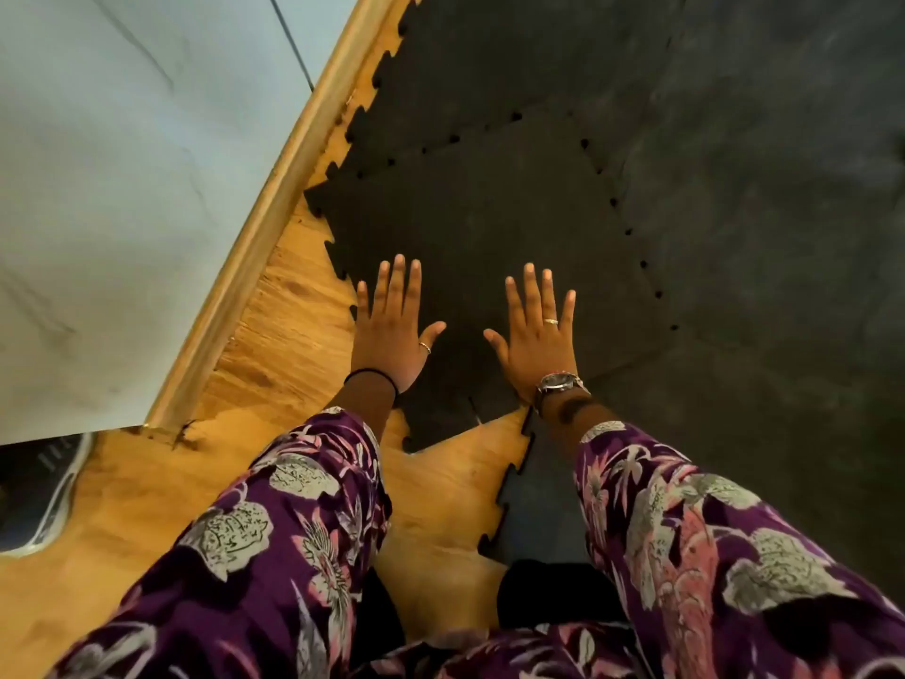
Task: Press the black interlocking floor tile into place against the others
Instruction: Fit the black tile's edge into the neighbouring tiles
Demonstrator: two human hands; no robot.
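Note:
A black interlocking floor tile (480, 223) lies on the wooden floor (294, 311) with its toothed edges meeting the neighbouring black tiles (734, 188) at the top and right. My left hand (392, 330) rests flat on the tile near its left toothed edge, fingers spread. Flat on the same tile, nearer its lower right part, lies my right hand (538, 335), wearing a ring and a wristwatch. Both palms are down and hold nothing. The tile's near corner (440, 428) shows between my wrists.
A wooden skirting board (274, 208) runs along a pale wall (122, 188) at the left. Another black tile (538, 507) with a toothed edge lies under my right forearm. A dark object (34, 487) sits at the lower left. Purple flowered sleeves cover my forearms.

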